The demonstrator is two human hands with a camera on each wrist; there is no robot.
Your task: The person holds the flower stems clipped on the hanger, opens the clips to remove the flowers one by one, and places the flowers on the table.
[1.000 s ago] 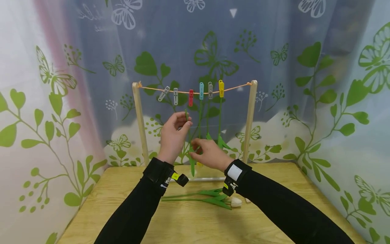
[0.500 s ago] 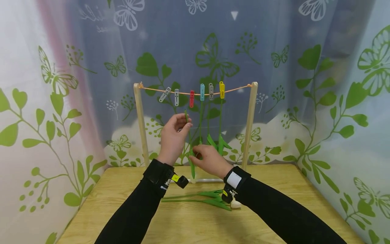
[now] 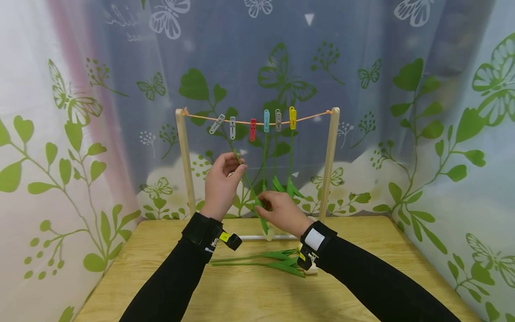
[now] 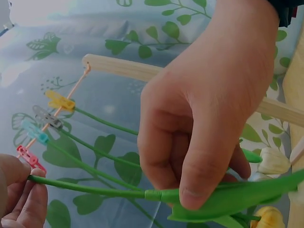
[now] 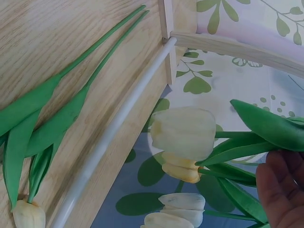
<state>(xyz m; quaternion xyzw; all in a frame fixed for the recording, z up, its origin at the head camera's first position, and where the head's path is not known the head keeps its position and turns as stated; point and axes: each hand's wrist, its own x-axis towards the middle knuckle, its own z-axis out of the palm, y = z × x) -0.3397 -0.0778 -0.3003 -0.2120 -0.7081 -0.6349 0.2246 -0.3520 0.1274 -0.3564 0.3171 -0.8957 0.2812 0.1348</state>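
Both hands hold one white artificial tulip (image 5: 183, 134) by its green stem and leaves, bloom downward. My left hand (image 3: 222, 185) pinches the stem near its bare end, which sticks up past the fingertips; the left wrist view has only its fingers (image 4: 35, 197) at the left edge. Lower down, my right hand (image 3: 284, 211) pinches the leaves, its thumb (image 4: 194, 190) pressed against the green. The stem slants, its top leaning left below a red clothespin (image 3: 252, 129) on a cord. Three other tulips hang head down from the blue (image 3: 266, 120), grey (image 3: 278, 120) and yellow (image 3: 293, 118) clothespins.
The orange cord (image 3: 241, 122) spans two wooden posts (image 3: 185, 165), with two more grey clothespins (image 3: 232, 128) at its left. Two tulips (image 5: 71, 104) lie on the wooden table (image 3: 161, 277), before the frame's white bottom rod (image 5: 116, 126). A patterned curtain (image 3: 422, 134) surrounds the table.
My left hand has moved left and slightly down, tipping the nearly upright stem into a slant. My right hand has slid a little down and right along the leaves.
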